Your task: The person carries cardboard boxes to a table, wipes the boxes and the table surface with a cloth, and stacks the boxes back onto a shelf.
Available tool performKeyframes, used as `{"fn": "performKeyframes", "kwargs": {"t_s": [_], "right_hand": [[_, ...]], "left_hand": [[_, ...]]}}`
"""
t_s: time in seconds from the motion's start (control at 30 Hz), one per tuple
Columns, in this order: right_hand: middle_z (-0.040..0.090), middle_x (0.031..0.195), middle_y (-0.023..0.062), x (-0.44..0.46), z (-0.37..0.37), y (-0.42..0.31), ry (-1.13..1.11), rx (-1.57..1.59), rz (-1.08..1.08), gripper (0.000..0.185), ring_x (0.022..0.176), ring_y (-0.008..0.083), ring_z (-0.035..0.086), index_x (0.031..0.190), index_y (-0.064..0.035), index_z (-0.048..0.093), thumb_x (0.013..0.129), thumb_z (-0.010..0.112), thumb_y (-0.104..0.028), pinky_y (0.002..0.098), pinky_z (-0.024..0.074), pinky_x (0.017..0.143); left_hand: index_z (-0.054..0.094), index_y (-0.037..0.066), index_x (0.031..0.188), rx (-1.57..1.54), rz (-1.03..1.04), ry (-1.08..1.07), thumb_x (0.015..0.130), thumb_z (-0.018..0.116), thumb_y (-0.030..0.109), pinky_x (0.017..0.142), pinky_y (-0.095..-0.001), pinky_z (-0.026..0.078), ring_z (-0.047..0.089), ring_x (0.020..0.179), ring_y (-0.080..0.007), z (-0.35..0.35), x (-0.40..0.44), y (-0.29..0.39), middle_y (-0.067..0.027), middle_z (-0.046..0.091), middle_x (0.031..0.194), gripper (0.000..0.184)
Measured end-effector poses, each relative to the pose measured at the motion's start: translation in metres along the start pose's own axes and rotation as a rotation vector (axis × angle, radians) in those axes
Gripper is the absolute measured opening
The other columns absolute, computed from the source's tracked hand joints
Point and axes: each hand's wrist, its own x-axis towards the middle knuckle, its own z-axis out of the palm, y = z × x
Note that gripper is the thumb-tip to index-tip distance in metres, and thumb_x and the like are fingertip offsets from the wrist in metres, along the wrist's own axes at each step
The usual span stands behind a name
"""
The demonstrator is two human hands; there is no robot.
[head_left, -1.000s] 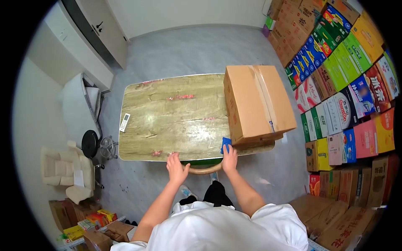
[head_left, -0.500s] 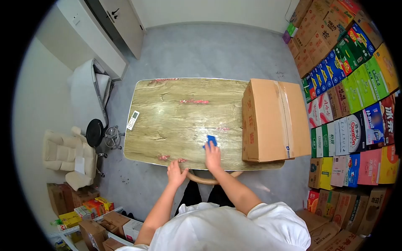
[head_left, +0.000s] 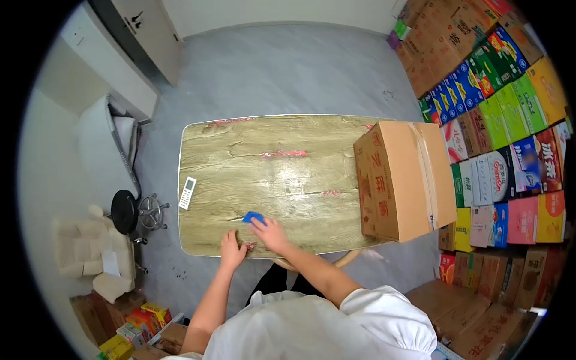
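Observation:
My right hand (head_left: 272,234) presses a small blue cloth (head_left: 253,218) against the wood-patterned table (head_left: 264,186), near its front edge. The fingers lie over the cloth's near side, and its far part sticks out beyond them. To the left, my left hand (head_left: 232,249) rests at the table's front edge with its fingers stretched out on the top. Nothing shows in it. The two hands are close together but apart.
A large cardboard box (head_left: 405,180) stands on the table's right end. A white remote control (head_left: 188,193) lies at the left. Stacked cartons (head_left: 480,174) line the right wall. A black stool (head_left: 124,212) and cream armchair (head_left: 96,246) stand left.
My right hand has slid left with the blue cloth, closer to my left hand. My left hand stays at the front edge. The whole view has shifted slightly.

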Motion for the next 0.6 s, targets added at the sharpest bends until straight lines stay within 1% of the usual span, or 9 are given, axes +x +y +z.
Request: {"fn": "performKeyframes", "kwargs": {"t_s": [0.1,0.17,0.23,0.3,0.33,0.4,0.47,0.53,0.6], "right_hand": [[0.051,0.132,0.0077,-0.026,-0.019,0.045,0.125,-0.077,0.245,0.049,0.101,0.0288,0.051,0.125,-0.0133,0.054,0.076,0.054,-0.007,0.0434,0.0429,0.084],[0.052,0.131,0.0097,-0.050,-0.052,0.081,0.106,-0.142,0.589,0.050,0.098,0.0317,0.051,0.124,-0.0116,0.055,0.075,0.055,-0.005,0.0444,0.0424,0.085],[0.051,0.131,0.0102,-0.078,-0.073,0.118,0.323,-0.246,0.760,0.051,0.101,0.0334,0.050,0.126,-0.0100,0.053,0.075,0.055,-0.003,0.0435,0.0416,0.087],[0.051,0.130,0.0113,-0.088,-0.091,0.140,0.430,-0.297,0.953,0.053,0.104,0.0350,0.048,0.128,-0.0076,0.050,0.076,0.057,-0.002,0.0445,0.0399,0.089],[0.051,0.130,0.0113,-0.084,-0.092,0.146,0.429,-0.295,0.955,0.053,0.104,0.0350,0.048,0.128,-0.0076,0.050,0.076,0.057,-0.002,0.0445,0.0399,0.089],[0.047,0.134,0.0099,-0.073,-0.091,0.158,0.485,-0.210,1.136,0.055,0.109,0.0360,0.045,0.130,-0.0051,0.047,0.076,0.058,-0.004,0.0470,0.0382,0.093],[0.049,0.130,0.0126,-0.052,-0.071,0.159,0.560,-0.300,1.059,0.055,0.108,0.0362,0.047,0.128,-0.0038,0.047,0.075,0.061,-0.006,0.0463,0.0376,0.095],[0.052,0.123,0.0150,-0.017,-0.055,0.138,0.558,-0.167,0.841,0.051,0.104,0.0361,0.049,0.124,-0.0043,0.049,0.075,0.062,-0.008,0.0475,0.0379,0.093],[0.055,0.120,0.0137,0.021,-0.053,0.093,0.294,0.210,0.804,0.043,0.104,0.0351,0.049,0.118,-0.0052,0.054,0.076,0.063,-0.013,0.0462,0.0373,0.093]], "left_hand": [[0.044,-0.002,0.125,0.017,0.043,-0.046,0.071,0.067,0.017,0.097,-0.0465,0.039,0.046,0.112,-0.0425,0.004,0.017,0.008,-0.0257,0.045,0.126,0.061],[0.044,-0.002,0.125,0.043,0.081,-0.064,0.071,0.067,0.017,0.097,-0.0467,0.038,0.046,0.113,-0.0426,0.008,0.026,0.015,-0.0259,0.045,0.126,0.062],[0.045,-0.002,0.125,0.006,0.109,-0.101,0.071,0.068,0.018,0.099,-0.0467,0.037,0.045,0.114,-0.0422,0.012,0.028,0.028,-0.0263,0.045,0.127,0.062],[0.044,-0.002,0.126,-0.006,0.136,-0.113,0.071,0.068,0.018,0.099,-0.0462,0.037,0.044,0.114,-0.0421,0.016,0.029,0.035,-0.0264,0.045,0.126,0.063],[0.043,-0.002,0.126,-0.016,0.162,-0.122,0.071,0.069,0.018,0.100,-0.0457,0.036,0.044,0.115,-0.0420,0.017,0.030,0.039,-0.0265,0.045,0.126,0.064],[0.042,-0.002,0.127,-0.023,0.150,-0.127,0.071,0.069,0.017,0.100,-0.0456,0.036,0.044,0.116,-0.0420,0.017,0.030,0.046,-0.0267,0.045,0.126,0.065],[0.041,-0.003,0.128,-0.025,0.135,-0.125,0.071,0.069,0.017,0.101,-0.0454,0.036,0.044,0.116,-0.0420,0.015,0.028,0.051,-0.0268,0.045,0.126,0.066],[0.039,-0.004,0.129,-0.052,0.125,-0.111,0.072,0.069,0.015,0.101,-0.0456,0.036,0.044,0.117,-0.0419,0.012,0.026,0.052,-0.0271,0.045,0.126,0.067],[0.038,-0.005,0.129,-0.074,0.124,-0.083,0.072,0.069,0.015,0.101,-0.0459,0.035,0.044,0.117,-0.0419,0.008,0.023,0.049,-0.0272,0.045,0.126,0.068]]}}
